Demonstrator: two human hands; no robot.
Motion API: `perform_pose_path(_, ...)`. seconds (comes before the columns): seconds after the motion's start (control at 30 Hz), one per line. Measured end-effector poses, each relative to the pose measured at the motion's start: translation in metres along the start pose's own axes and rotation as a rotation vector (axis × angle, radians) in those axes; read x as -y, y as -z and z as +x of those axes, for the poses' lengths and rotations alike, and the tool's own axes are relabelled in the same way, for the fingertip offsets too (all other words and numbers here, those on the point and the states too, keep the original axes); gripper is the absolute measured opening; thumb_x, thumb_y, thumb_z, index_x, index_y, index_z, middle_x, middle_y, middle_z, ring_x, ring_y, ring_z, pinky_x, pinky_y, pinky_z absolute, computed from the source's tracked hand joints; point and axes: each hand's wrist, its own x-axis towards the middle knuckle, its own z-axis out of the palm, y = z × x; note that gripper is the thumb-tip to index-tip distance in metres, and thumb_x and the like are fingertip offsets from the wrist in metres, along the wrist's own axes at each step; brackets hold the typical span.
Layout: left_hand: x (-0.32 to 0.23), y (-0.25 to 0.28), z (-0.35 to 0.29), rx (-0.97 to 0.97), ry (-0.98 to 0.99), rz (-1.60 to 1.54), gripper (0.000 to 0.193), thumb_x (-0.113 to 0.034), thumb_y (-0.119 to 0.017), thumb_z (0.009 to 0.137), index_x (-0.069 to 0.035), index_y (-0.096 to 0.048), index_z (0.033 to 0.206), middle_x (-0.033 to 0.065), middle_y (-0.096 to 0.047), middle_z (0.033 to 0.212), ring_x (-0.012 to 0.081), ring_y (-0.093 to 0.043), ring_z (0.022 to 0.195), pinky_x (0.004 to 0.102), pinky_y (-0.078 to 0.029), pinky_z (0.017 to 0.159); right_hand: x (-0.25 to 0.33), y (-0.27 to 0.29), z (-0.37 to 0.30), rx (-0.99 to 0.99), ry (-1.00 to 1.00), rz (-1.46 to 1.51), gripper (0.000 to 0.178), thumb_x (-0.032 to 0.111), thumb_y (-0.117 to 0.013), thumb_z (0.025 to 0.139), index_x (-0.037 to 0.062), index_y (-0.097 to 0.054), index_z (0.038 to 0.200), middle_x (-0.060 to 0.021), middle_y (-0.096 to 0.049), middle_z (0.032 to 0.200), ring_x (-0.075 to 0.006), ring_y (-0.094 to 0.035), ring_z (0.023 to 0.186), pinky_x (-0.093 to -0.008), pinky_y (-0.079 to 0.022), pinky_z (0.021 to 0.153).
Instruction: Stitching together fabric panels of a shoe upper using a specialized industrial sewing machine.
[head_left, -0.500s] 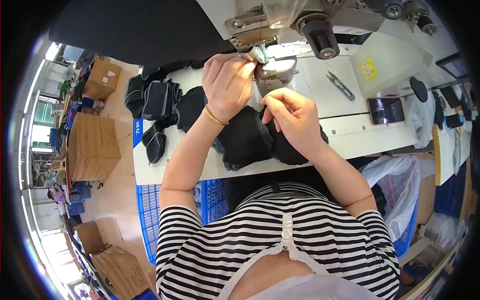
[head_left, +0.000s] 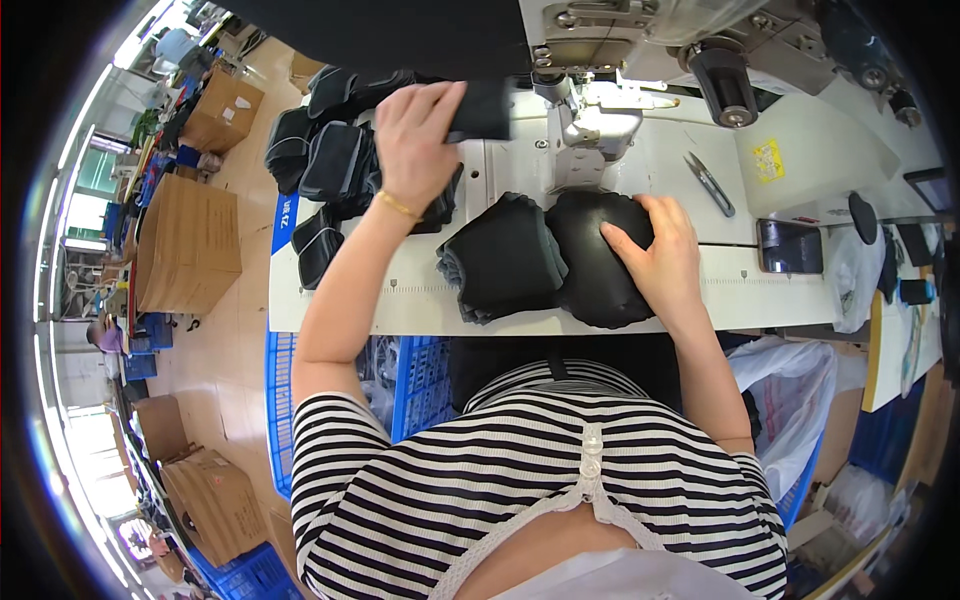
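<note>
My left hand (head_left: 415, 145) is raised over the left of the sewing table, fingers closed on a dark fabric piece (head_left: 482, 112) that is blurred at its edge. My right hand (head_left: 662, 250) grips the right side of a pile of shiny black pieces (head_left: 592, 265), thumb on top and fingers around the far edge. Touching that pile on its left lies a stack of black fabric pieces (head_left: 505, 262) with grey edges. Beyond both piles stands the sewing machine's presser foot and arm (head_left: 590, 125); the left hand is apart from it.
Tied black bundles (head_left: 335, 160) crowd the table's left end. Thread snips (head_left: 710, 185) and a phone (head_left: 790, 246) lie to the right. Blue baskets (head_left: 425, 385) stand under the front edge, and cartons (head_left: 190, 245) on the floor at left.
My left hand has moved left, away from the machine's needle area, with a dark piece in it. My right hand has come down to the right and now grips the shiny black pile.
</note>
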Motion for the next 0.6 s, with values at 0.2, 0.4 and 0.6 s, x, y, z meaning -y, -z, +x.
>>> perform_pose_path(0.2, 0.042, 0.054, -0.085, 0.387, 0.023, 0.099, 0.057, 0.004, -0.061, 0.060, -0.004, -0.065, 0.116, 0.0071, -0.064, 0.111, 0.0278, -0.057, 0.108, 0.0410, -0.041, 0.097, 0.007, -0.001, 0.002, -0.190, 0.216, -0.052, 0.039, 0.023, -0.079, 0.078, 0.0002, -0.065, 0.106, -0.0104, -0.059, 0.102, -0.0274, -0.057, 0.097, -0.0392, -0.042, 0.086)
perform_pose_path(0.4, -0.024, 0.070, -0.059, 0.510, 0.451, -0.614, 0.038, -0.005, -0.066, 0.078, 0.000, -0.065, 0.115, 0.0119, -0.062, 0.119, 0.0297, -0.056, 0.117, 0.0382, -0.042, 0.103, 0.006, 0.001, -0.005, -0.192, 0.273, -0.130, 0.022, 0.010, -0.074, 0.080, 0.0039, -0.066, 0.100, -0.0063, -0.059, 0.089, -0.0237, -0.057, 0.085, -0.0372, -0.040, 0.076)
perform_pose_path(0.6, -0.094, 0.022, -0.057, 0.357, 0.429, -0.463, 0.035, -0.024, -0.077, 0.080, -0.002, -0.068, 0.105, 0.0115, -0.059, 0.094, 0.0312, -0.058, 0.094, 0.0391, -0.047, 0.084, 0.008, 0.003, -0.003, -0.178, 0.287, -0.068, 0.014, 0.005, -0.067, 0.085, 0.0026, -0.066, 0.099, -0.0072, -0.059, 0.085, -0.0252, -0.058, 0.082, -0.0370, -0.041, 0.074)
